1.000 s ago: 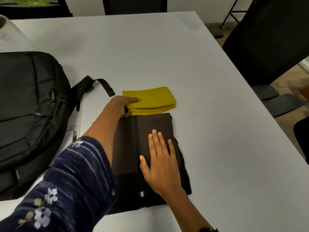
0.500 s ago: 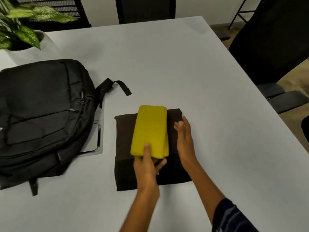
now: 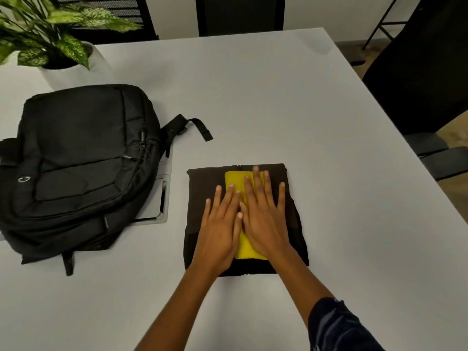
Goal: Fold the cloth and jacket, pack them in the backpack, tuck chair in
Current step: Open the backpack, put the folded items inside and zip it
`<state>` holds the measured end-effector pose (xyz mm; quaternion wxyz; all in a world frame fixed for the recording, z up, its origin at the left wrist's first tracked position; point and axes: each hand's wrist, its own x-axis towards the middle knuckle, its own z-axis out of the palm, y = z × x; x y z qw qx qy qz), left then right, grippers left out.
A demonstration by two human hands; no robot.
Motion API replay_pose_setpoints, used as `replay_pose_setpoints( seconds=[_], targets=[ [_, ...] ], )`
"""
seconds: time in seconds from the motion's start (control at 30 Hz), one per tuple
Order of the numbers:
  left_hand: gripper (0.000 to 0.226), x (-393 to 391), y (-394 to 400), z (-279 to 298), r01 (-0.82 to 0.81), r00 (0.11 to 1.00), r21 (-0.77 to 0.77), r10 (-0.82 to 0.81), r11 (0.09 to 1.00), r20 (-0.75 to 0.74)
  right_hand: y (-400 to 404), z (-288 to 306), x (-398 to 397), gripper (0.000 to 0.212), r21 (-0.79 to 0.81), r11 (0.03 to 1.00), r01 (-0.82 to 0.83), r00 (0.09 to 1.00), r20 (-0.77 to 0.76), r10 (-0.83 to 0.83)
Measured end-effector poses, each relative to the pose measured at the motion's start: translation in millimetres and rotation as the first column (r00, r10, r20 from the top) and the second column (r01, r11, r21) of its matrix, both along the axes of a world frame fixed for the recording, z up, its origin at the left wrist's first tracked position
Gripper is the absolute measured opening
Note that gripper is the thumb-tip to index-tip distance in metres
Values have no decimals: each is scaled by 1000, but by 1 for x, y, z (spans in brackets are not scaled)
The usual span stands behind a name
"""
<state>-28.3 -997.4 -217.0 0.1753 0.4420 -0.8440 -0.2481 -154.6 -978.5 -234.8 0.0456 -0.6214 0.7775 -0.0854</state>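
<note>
Left hand [image 3: 219, 228] and right hand [image 3: 263, 215] side by side, thumbs touching, fingers straight and spread, pressing flat on yellow cloth [image 3: 247, 245]. Cloth folded, lying on folded dark jacket [image 3: 202, 188] on white table [image 3: 278, 97]. Black backpack [image 3: 76, 160] lying flat left of jacket, zipped, strap [image 3: 188, 126] trailing toward table centre. Small round silver emblem [image 3: 24, 179] on backpack; no readable writing. Potted plant [image 3: 50, 36] behind backpack. Black chair [image 3: 425, 79] at table's right edge.

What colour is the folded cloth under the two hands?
Yellow. The folded cloth lies on the dark brown jacket, seen in the head view.
</note>
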Motion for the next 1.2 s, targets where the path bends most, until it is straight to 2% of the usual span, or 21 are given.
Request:
replay_pose_setpoints(
  seconds=[0.1, 0.2, 0.27, 0.5, 0.7, 0.83, 1.07, 1.2],
  targets=[
    [52, 6, -19, -22, 88, 976, 6, -87, 996, 198, -3, -12, -6, 64, 56, 998, 30, 996, 82, -34],
    [57, 13, -23, -35, 114, 951, -39, -98, 993, 293, -8, -20, -11, 65, 67, 998, 0, 989, 150, -10],
    [64, 16, -26, -39, 123, 947, -42, -105, 992, 304, -11, -23, -14, 67, 70, 997, -7, 983, 182, -6],
    [96, 19, -37, -38, 205, 931, 88, -222, 975, 291, -15, -32, -20, 73, 49, 998, 31, 974, 223, -41],
    [112, 16, -48, -22, 247, 821, 321, -373, 914, 433, -20, -32, -22, 76, 54, 997, 60, 964, 256, -72],
    [121, 10, -54, -2, 225, 759, 476, -460, 850, 462, -23, -31, -26, 76, 61, 995, 73, 965, 247, -86],
    [128, 5, -46, 11, 190, 767, 471, -430, 862, 477, -20, -30, -33, 82, 102, 995, -6, 964, 264, -21],
    [133, 3, -44, 14, 162, 784, 459, -396, 873, 477, -15, -20, -42, 78, 218, 974, -68, 970, 243, 13]
  ],
)
